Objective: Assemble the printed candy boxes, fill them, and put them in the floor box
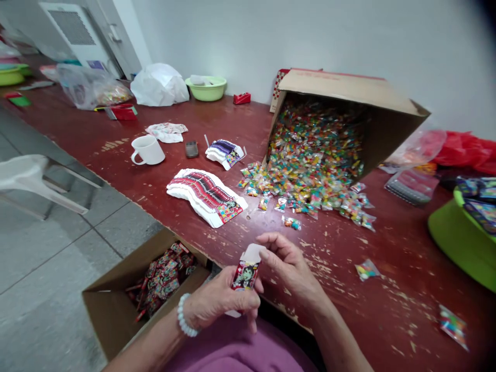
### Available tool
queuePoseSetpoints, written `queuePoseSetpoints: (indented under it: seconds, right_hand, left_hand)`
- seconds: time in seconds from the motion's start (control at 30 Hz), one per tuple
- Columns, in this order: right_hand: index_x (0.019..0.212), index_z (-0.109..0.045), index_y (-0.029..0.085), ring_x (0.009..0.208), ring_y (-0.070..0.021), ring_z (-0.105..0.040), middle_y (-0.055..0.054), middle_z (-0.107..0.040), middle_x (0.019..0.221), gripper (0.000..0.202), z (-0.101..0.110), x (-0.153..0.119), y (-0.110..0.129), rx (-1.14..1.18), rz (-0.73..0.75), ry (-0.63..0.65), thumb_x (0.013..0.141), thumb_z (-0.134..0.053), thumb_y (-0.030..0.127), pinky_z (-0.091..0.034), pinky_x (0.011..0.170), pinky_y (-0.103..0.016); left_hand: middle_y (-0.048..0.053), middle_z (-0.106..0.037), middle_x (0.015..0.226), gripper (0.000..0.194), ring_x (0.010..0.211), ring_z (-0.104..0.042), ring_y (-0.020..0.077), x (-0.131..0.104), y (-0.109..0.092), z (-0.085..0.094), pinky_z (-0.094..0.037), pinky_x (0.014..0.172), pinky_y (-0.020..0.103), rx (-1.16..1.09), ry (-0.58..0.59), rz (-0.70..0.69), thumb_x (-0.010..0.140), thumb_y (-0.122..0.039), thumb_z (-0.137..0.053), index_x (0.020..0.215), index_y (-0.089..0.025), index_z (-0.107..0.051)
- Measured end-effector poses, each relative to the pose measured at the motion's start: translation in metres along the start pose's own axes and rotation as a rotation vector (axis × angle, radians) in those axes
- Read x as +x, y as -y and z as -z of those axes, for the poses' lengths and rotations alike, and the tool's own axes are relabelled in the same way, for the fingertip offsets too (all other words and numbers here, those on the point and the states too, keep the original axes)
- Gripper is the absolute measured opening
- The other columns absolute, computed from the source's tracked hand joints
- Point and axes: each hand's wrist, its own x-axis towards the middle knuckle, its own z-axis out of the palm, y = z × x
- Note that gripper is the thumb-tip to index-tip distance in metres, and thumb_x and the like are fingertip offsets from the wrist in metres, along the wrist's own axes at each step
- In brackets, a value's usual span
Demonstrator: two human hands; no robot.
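Observation:
A small red printed box [245, 275] with its white top flap raised is gripped between the thumb and fingers of my left hand [227, 297], which wears a beaded bracelet. The thumb of my right hand [289, 266] rests at the raised flap, with the fingers curved behind it; whether it pinches the flap is hard to tell. Past my hands lies a fanned stack of flat red cartons [209, 196]. Small clear candy packets [313, 155] spill from a tipped cardboard box [387, 129] onto the table.
Below the red table's [321, 248] left edge, an open carton [112, 310] holds filled red boxes. A white mug [148, 150], purple cartons [225, 153] and a light green basin [208, 89] stand farther back. At right is a green basin [461, 243]; a white stool [42, 178] stands left.

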Motion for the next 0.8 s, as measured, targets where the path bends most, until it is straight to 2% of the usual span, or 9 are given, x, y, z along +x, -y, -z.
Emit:
queuePoseSetpoints:
  seconds: [0.1,0.17,0.23,0.37,0.47,0.57,0.63,0.7,0.8]
  right_hand:
    - [0.12,-0.057,0.025,0.058,-0.0108,-0.058,0.0,-0.064,0.08,0.042,-0.001,-0.004,-0.006,-0.001,-0.018,0.01,0.083,-0.072,0.038,-0.048,0.054,-0.023]
    - [0.116,-0.061,0.021,0.05,-0.0089,-0.053,0.002,-0.06,0.072,0.038,-0.002,-0.007,-0.011,-0.048,-0.057,0.054,0.084,-0.071,0.039,-0.044,0.047,-0.02]
    - [0.105,-0.066,0.018,0.046,-0.0073,-0.051,-0.001,-0.061,0.078,0.03,-0.004,-0.007,-0.016,-0.098,-0.045,0.065,0.087,-0.065,0.043,-0.04,0.041,-0.019]
    - [0.088,-0.071,0.017,0.055,-0.0083,-0.054,-0.007,-0.063,0.1,0.025,-0.007,-0.004,-0.021,-0.319,0.155,-0.081,0.091,-0.057,0.038,-0.042,0.047,-0.021]
    - [0.076,-0.068,0.017,0.063,-0.0126,-0.054,-0.005,-0.062,0.081,0.026,-0.006,-0.002,-0.02,-0.469,0.271,-0.19,0.092,-0.055,0.033,-0.043,0.057,-0.023]
    - [0.071,-0.065,0.016,0.067,-0.015,-0.052,-0.002,-0.057,0.07,0.029,-0.001,-0.002,-0.018,-0.515,0.257,-0.251,0.091,-0.055,0.034,-0.043,0.061,-0.025]
    - [0.078,-0.068,0.016,0.069,-0.0155,-0.053,-0.002,-0.058,0.072,0.027,0.002,-0.002,-0.018,-0.453,0.193,-0.229,0.091,-0.055,0.036,-0.044,0.062,-0.025]
    - [0.099,-0.068,0.018,0.071,-0.0157,-0.056,-0.002,-0.06,0.076,0.024,0.002,-0.002,-0.021,-0.319,0.138,-0.231,0.09,-0.059,0.038,-0.047,0.064,-0.025]
    - [0.122,-0.054,0.023,0.064,-0.0136,-0.055,0.003,-0.058,0.074,0.044,-0.002,0.0,-0.028,-0.068,0.09,-0.335,0.083,-0.068,0.04,-0.048,0.06,-0.024]
  left_hand:
    - [0.003,-0.069,0.072,0.022,0.061,-0.067,0.0158,0.005,-0.001,-0.003,-0.049,0.062,0.025,0.047,-0.081,-0.049,0.075,-0.028,-0.074,0.089,-0.015,-0.063]
    - [0.005,-0.07,0.077,0.024,0.065,-0.068,0.0165,0.009,0.0,-0.004,-0.05,0.065,0.026,0.072,-0.127,-0.088,0.078,-0.034,-0.073,0.089,-0.013,-0.066]
    - [0.005,-0.069,0.074,0.026,0.063,-0.066,0.0162,0.014,0.004,-0.006,-0.051,0.063,0.027,0.08,-0.18,-0.105,0.078,-0.037,-0.073,0.084,-0.012,-0.067]
    - [0.001,-0.062,0.065,0.028,0.058,-0.057,0.0129,0.024,0.009,-0.012,-0.049,0.058,0.025,0.078,-0.305,-0.172,0.077,-0.039,-0.073,0.075,-0.012,-0.065]
    - [0.0,-0.062,0.069,0.026,0.063,-0.056,0.0119,0.027,0.006,-0.011,-0.047,0.061,0.022,0.145,-0.354,-0.203,0.078,-0.037,-0.073,0.077,-0.013,-0.064]
    - [0.002,-0.068,0.091,0.028,0.083,-0.061,0.0153,0.024,0.001,-0.003,-0.05,0.074,0.024,0.259,-0.399,-0.253,0.076,-0.03,-0.076,0.097,-0.016,-0.064]
    - [0.003,-0.068,0.099,0.038,0.089,-0.064,0.0176,0.021,-0.001,0.002,-0.053,0.079,0.028,0.234,-0.434,-0.287,0.077,-0.028,-0.076,0.108,-0.02,-0.057]
    - [0.002,-0.068,0.093,0.044,0.082,-0.067,0.0178,0.018,0.0,0.002,-0.056,0.074,0.031,0.153,-0.461,-0.311,0.077,-0.027,-0.076,0.112,-0.022,-0.05]
    - [-0.003,-0.065,0.081,0.06,0.068,-0.066,0.0156,0.017,0.002,-0.003,-0.056,0.066,0.029,0.088,-0.487,-0.375,0.078,-0.026,-0.075,0.126,-0.026,-0.039]
